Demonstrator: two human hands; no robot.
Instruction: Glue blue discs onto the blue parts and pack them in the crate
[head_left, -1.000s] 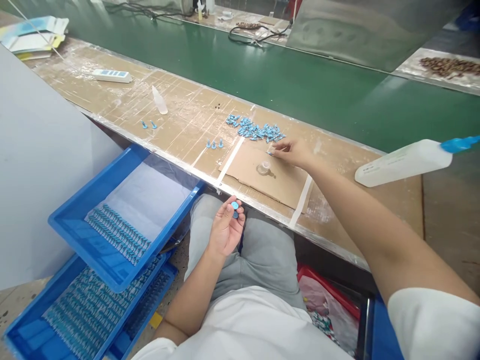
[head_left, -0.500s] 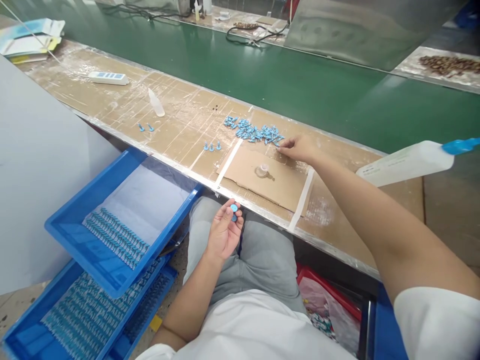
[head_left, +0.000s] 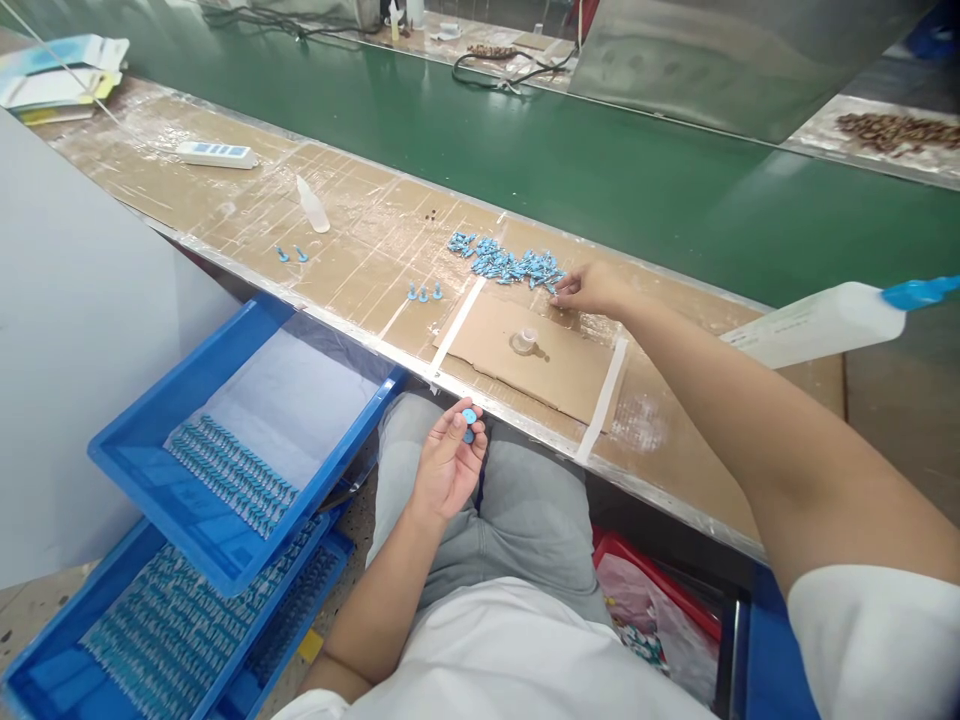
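Both arms extend, left fingers pinching blue discs, grip of right fingers unclear.

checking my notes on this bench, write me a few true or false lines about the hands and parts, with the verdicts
1. The left hand holds round blue pieces. True.
2. The right hand is at the left end of the blue pile. False: it is at the right end.
3. A small clear container is on the cardboard sheet. True.
4. Rows of parts cover the upper tray's whole white liner. False: much of it is bare.
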